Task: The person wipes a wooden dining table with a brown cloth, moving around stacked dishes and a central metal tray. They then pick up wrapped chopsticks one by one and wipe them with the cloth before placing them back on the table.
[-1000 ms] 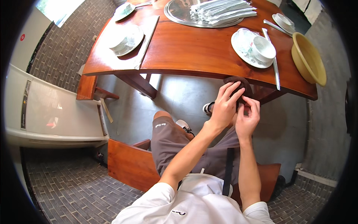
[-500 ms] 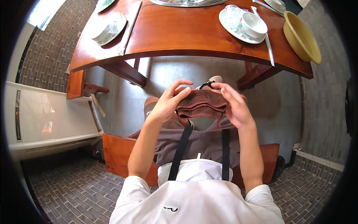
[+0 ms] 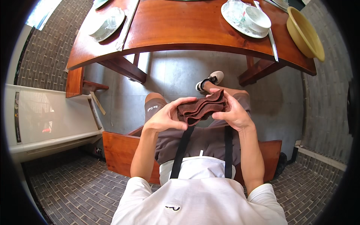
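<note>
A folded brown cloth (image 3: 200,108) with stitched edges is held in the air above my lap, its layers bunched in waves. At its left end, my left hand (image 3: 168,114) grips it, fingers over the top and thumb below. My right hand (image 3: 234,110) pinches the other end, with the thumb on the near side and the fingers behind. Both hands are closed on the cloth, and some fingertips are hidden behind it.
Ahead stands a wooden table (image 3: 172,37). On it are a plate with wrapped bowls (image 3: 245,32) at right, another dish set (image 3: 108,26) at left, and a yellow basin (image 3: 303,33) at the right edge. I sit on a wooden bench (image 3: 122,153); a white cabinet (image 3: 52,116) is at left.
The cloth has tilted, its right end raised and its layers pushed into waves. My left thumb has moved from its top to below it. My view has shifted slightly, uncovering more of a shoe.
</note>
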Demonstrator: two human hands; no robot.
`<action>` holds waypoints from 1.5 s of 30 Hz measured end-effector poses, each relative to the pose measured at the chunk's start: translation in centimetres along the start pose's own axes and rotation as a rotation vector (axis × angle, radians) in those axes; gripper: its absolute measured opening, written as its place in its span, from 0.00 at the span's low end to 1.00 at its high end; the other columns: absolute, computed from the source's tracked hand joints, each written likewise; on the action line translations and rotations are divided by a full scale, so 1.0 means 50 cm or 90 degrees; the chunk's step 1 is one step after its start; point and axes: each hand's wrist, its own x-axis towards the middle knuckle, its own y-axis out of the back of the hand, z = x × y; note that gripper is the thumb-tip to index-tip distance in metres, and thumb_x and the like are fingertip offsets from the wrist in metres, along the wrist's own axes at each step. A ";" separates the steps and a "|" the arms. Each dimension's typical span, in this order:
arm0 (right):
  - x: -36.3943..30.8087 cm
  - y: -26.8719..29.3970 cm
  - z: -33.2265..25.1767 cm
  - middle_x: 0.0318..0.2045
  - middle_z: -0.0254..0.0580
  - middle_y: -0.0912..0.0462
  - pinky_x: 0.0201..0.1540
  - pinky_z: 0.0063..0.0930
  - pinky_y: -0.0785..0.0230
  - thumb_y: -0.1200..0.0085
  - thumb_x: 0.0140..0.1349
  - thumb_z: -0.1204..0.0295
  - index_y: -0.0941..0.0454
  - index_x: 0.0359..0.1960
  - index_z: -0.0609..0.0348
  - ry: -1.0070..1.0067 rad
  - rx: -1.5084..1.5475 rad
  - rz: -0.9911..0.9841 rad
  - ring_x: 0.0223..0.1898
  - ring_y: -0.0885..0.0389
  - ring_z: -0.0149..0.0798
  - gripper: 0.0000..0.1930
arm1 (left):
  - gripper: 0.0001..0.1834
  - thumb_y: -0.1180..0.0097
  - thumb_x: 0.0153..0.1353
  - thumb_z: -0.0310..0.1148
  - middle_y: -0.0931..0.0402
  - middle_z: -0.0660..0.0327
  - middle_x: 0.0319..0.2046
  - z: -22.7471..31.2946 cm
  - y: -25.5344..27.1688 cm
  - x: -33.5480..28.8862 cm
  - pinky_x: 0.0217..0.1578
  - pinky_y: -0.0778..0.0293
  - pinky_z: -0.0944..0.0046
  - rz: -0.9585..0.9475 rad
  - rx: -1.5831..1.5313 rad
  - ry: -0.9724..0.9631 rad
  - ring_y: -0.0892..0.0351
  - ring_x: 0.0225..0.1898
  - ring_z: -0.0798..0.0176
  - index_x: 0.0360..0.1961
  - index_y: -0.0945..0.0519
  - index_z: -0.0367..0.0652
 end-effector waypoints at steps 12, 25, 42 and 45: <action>0.025 0.015 0.049 0.55 0.38 0.18 0.64 0.28 0.30 0.42 0.73 0.60 0.24 0.59 0.63 -0.182 0.259 0.138 0.57 0.21 0.31 0.21 | 0.26 0.50 0.77 0.40 0.24 0.58 0.63 -0.084 0.025 0.014 0.53 0.17 0.59 0.209 -0.277 0.172 0.19 0.59 0.61 0.70 0.35 0.41; 0.038 -0.078 -0.074 0.66 0.41 0.28 0.72 0.30 0.42 0.49 0.70 0.83 0.40 0.72 0.67 0.179 -0.134 0.087 0.68 0.31 0.33 0.29 | 0.32 0.48 0.71 0.20 0.38 0.56 0.70 0.035 -0.043 -0.009 0.73 0.47 0.60 0.299 0.099 -0.186 0.42 0.73 0.64 0.74 0.43 0.35; 0.275 -0.139 -0.182 0.66 0.61 0.29 0.75 0.46 0.43 0.42 0.63 0.73 0.30 0.64 0.74 0.534 -1.092 0.165 0.71 0.34 0.56 0.28 | 0.31 0.37 0.62 0.28 0.33 0.48 0.69 0.240 0.091 0.163 0.72 0.39 0.48 0.332 1.154 -0.425 0.39 0.74 0.45 0.67 0.29 0.36; 0.307 -0.123 -0.184 0.68 0.62 0.31 0.76 0.46 0.45 0.45 0.63 0.75 0.32 0.66 0.75 0.528 -1.155 0.123 0.72 0.36 0.56 0.29 | 0.34 0.36 0.61 0.29 0.34 0.48 0.71 0.265 0.091 0.171 0.72 0.40 0.49 0.262 1.204 -0.431 0.40 0.74 0.46 0.68 0.30 0.36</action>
